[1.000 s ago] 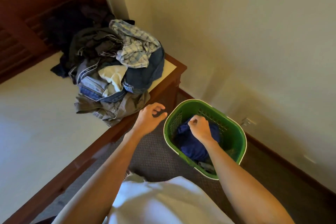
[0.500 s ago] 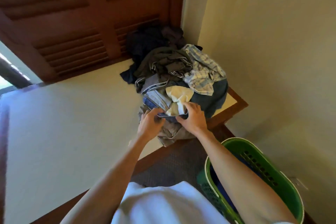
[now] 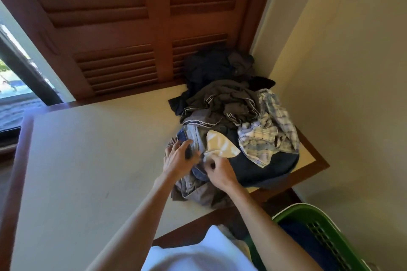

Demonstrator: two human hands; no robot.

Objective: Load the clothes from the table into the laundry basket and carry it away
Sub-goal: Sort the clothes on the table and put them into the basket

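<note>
A heap of clothes (image 3: pixel 237 116) lies on the far right corner of the cream-topped table (image 3: pixel 92 160): dark garments at the back, a plaid shirt (image 3: pixel 268 134), a pale yellow cloth (image 3: pixel 220 144), and denim jeans (image 3: pixel 191 138) in front. My left hand (image 3: pixel 178 158) is on the jeans with its fingers curling into the denim. My right hand (image 3: pixel 218 171) pinches cloth at the jeans' edge, just below the yellow piece. The green laundry basket (image 3: pixel 308 222) stands on the floor at lower right with a blue garment (image 3: pixel 299 240) inside.
Brown louvred shutters (image 3: pixel 132 28) back the table. A cream wall (image 3: pixel 352 94) closes the right side. A window (image 3: pixel 13 86) opens at far left. The table has a dark wooden rim (image 3: pixel 315 167).
My right hand has left the basket and both hands have reached the pile. They have closed in on the jeans at its front. The view has tilted up toward the table.
</note>
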